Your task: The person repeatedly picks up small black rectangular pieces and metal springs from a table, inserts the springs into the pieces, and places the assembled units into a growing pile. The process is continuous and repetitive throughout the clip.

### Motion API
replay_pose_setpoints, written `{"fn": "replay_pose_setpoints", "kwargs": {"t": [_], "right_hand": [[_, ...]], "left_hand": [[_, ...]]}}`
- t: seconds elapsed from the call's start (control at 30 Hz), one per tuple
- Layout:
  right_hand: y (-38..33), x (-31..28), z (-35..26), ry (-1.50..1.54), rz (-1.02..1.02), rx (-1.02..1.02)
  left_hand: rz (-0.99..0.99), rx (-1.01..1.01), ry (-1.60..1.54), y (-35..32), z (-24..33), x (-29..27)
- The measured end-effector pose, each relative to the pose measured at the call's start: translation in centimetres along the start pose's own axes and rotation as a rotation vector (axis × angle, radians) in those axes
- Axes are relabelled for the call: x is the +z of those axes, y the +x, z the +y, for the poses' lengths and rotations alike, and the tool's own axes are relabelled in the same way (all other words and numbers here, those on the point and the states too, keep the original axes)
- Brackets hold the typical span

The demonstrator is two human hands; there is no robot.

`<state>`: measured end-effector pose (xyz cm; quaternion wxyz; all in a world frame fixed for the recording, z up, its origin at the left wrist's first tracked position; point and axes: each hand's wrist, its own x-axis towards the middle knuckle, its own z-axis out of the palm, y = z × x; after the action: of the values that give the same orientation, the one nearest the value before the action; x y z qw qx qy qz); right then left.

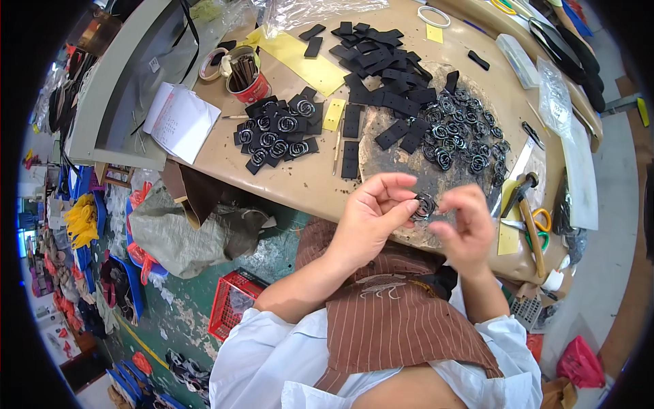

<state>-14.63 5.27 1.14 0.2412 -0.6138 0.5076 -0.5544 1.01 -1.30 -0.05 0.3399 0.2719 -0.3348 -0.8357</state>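
Between thumb and fingers, my left hand [378, 215] pinches a dark, shiny spiral ornament [425, 206] above the near edge of the worn work board [381, 163]. My right hand [466, 221] is close beside the ornament with thumb and fingers apart, nothing visible in them; its fingers are slightly blurred. Beyond my hands lies a heap of similar spiral ornaments [460, 123]. Flat black strips with small holes [388, 65] are piled further back, and a few lie by the board's left side. To the left, black pieces carrying spirals [276, 129] form another cluster.
A hammer [528, 218], orange-handled scissors [541, 219] and a utility knife [533, 135] lie at the right. A red tin of brown strips [248, 82] and an open notebook [180, 123] stand at the left. A red crate [231, 303] sits on the floor.
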Motion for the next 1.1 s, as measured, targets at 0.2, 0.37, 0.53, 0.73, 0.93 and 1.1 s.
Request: {"fn": "replay_pose_setpoints", "kwargs": {"t": [0.2, 0.37, 0.53, 0.73, 0.93, 1.1], "right_hand": [[3.8, -3.7, -0.9, 0.077, -0.611, 0.163], [3.0, -2.3, -1.2, 0.220, -0.463, 0.346], [2.5, -2.5, -0.9, 0.145, -0.505, 0.083], [0.7, -2.4, 0.2, 0.062, -0.403, -0.049], [-1.3, -2.1, 1.2, 0.276, -0.115, 0.166], [-1.1, -1.6, 0.8, 0.450, -0.121, 0.203]], "left_hand": [[-0.137, -0.026, 0.170, -0.3, 1.7, -0.4], [-0.108, -0.026, 0.223, -0.6, 2.0, -0.6], [-0.149, -0.089, 0.220, -1.2, 1.9, -0.5], [-0.140, -0.148, 0.273, -0.6, 0.9, -0.3], [0.311, 0.287, 1.008, 5.7, 3.3, -3.4], [0.538, 0.208, 1.542, 12.2, 4.8, -6.8]]}}
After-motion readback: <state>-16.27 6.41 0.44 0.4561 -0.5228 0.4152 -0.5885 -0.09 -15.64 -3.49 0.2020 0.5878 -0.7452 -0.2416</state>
